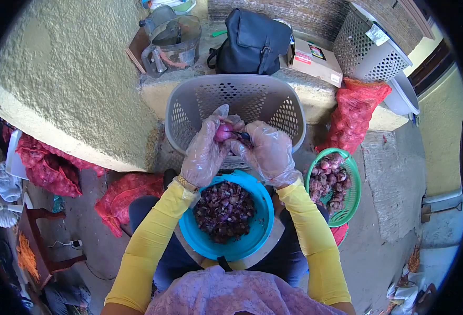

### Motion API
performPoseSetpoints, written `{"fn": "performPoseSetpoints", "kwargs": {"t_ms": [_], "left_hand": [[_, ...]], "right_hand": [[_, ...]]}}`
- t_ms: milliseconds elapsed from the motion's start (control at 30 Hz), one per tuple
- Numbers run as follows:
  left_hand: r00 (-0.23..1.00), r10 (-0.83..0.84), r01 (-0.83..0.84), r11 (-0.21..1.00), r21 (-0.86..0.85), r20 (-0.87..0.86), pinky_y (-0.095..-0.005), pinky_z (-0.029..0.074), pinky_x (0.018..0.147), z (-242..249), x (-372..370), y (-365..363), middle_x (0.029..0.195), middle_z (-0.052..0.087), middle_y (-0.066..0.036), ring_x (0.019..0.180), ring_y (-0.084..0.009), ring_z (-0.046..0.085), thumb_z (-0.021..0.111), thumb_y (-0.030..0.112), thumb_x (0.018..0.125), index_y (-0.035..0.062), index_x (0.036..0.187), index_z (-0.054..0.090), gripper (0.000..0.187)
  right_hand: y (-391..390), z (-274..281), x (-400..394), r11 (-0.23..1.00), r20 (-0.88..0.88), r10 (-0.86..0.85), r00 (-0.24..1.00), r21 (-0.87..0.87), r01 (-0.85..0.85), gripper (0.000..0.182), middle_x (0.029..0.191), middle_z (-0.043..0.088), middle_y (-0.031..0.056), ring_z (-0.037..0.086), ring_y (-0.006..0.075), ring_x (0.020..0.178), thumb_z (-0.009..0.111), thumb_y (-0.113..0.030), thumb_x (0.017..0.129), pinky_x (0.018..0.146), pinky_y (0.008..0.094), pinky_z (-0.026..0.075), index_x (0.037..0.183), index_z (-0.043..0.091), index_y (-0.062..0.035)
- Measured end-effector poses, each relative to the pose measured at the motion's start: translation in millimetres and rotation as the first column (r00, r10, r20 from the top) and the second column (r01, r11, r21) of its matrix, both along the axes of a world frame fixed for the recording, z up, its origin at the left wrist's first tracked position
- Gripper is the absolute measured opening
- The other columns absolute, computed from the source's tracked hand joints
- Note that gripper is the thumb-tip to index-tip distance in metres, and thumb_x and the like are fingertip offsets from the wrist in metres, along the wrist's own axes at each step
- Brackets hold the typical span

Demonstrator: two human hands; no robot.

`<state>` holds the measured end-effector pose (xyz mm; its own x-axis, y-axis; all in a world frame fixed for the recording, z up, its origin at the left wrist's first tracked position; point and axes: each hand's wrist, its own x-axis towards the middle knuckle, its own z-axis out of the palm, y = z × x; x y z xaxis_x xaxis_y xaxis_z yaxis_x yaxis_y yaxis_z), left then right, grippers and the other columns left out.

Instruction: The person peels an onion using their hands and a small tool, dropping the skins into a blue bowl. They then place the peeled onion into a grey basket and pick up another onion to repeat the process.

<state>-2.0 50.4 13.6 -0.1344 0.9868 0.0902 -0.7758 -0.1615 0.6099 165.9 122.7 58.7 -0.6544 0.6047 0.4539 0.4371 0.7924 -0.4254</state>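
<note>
Between the gray basket [235,83] and the blue tub [267,212] you have little room; the green basket [354,202] blocks your right side.

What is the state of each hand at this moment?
Left hand: closed around a purple onion.
Right hand: closed on a small dark object, perhaps a knife, by the onion.

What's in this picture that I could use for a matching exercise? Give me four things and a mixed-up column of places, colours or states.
1. Large basin
2. Backpack
3. Green basket
4. Arm sleeves

A. Yellow
B. Holds onions
C. Beside the cardboard box
D. Holds dark scraps

Pairs: 1-D, 2-C, 3-B, 4-A.
</note>
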Motion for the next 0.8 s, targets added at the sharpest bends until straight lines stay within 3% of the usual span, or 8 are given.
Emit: {"fn": "performPoseSetpoints", "kwargs": {"t_ms": [167, 267, 333, 533, 800], "left_hand": [[1.0, 0.008, -0.008, 1.0, -0.002, -0.016, -0.0392, 0.052, 0.106, -3, 0, 1, 0.136, 0.061, -0.013, 0.129, -0.0249, 0.059, 0.05, 0.041, 0.113, 0.0061, 0.151, 0.048, 0.052], [1.0, 0.006, -0.006, 1.0, 0.0, -0.014, -0.0381, 0.052, 0.104, -6, 0, 1, 0.135, 0.061, -0.013, 0.128, -0.0245, 0.06, 0.05, 0.04, 0.113, 0.0062, 0.152, 0.048, 0.051], [1.0, -0.001, 0.001, 1.0, 0.006, 0.003, -0.0372, 0.053, 0.103, -6, 0, 1, 0.135, 0.061, -0.013, 0.128, -0.0244, 0.06, 0.05, 0.04, 0.113, 0.0062, 0.151, 0.049, 0.05], [0.996, 0.008, -0.006, 1.0, -0.019, 0.086, -0.0321, 0.054, 0.1, -2, 4, 2, 0.137, 0.061, -0.016, 0.128, -0.0264, 0.06, 0.05, 0.039, 0.113, 0.0052, 0.144, 0.052, 0.046], [0.93, -0.118, 0.122, 0.992, 0.008, 0.348, -0.0325, 0.056, 0.091, -8, -1, 3, 0.133, 0.061, -0.022, 0.117, -0.0266, 0.062, 0.049, 0.03, 0.115, 0.0002, 0.139, 0.053, 0.039]], "right_hand": [[2, -3, -1, 1.0, 0.033, -0.001, 0.999, 0.019, 0.001, 0.036, 0.088, 0.068, 0.0145, 0.071, 0.0378, 0.082, 0.082, -0.039, 0.087, 0.069, 0.0495, 0.054, 0.106, 0.074, -0.009], [0, -1, -2, 0.999, -0.036, -0.019, 0.999, 0.03, 0.02, 0.033, 0.083, 0.067, 0.0108, 0.069, 0.0355, 0.078, 0.086, -0.036, 0.083, 0.066, 0.0455, 0.053, 0.101, 0.075, -0.0107], [-1, 4, -1, 0.999, 0.038, -0.036, 0.999, 0.026, 0.035, 0.038, 0.088, 0.07, 0.0118, 0.072, 0.0352, 0.079, 0.078, -0.046, 0.089, 0.066, 0.0484, 0.055, 0.113, 0.077, -0.0169], [2, -3, -2, 0.996, 0.081, -0.073, 0.994, 0.062, 0.068, 0.042, 0.086, 0.07, 0.0102, 0.073, 0.0338, 0.076, 0.076, -0.053, 0.089, 0.063, 0.047, 0.055, 0.113, 0.078, -0.0185], [3, -8, -5, 0.993, -0.014, -0.094, 0.995, 0.066, 0.095, 0.048, 0.082, 0.069, 0.0086, 0.072, 0.0318, 0.073, 0.074, -0.061, 0.087, 0.06, 0.0465, 0.054, 0.102, 0.079, -0.0163]]}}
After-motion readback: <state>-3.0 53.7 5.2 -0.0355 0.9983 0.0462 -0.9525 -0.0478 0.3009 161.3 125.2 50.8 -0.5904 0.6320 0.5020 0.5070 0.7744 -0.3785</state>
